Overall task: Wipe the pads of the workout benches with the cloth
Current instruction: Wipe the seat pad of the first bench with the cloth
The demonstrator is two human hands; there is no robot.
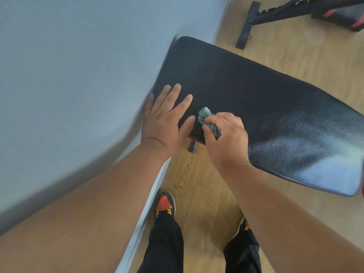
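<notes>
The crumpled teal-green cloth (206,120) is pressed against the black textured vinyl bench pad (256,107) close to the pad's near-left edge, bunched inside the right hand (226,138). The fingers of this hand are curled tightly around the cloth, with a wad of fabric protruding past the thumb. The left hand (165,123) lies flat on the pad just beside the cloth, palm down, fingers extended and spread wide, with the outer fingers at the pad's left edge. The pad runs diagonally away to the right and shows a glossy reflection at its right end. A light wood-effect floor (206,194) lies below, a pale grey wall (78,75) stands to the left, and a second black bench with red trim (315,10) stands well apart at upper right.
</notes>
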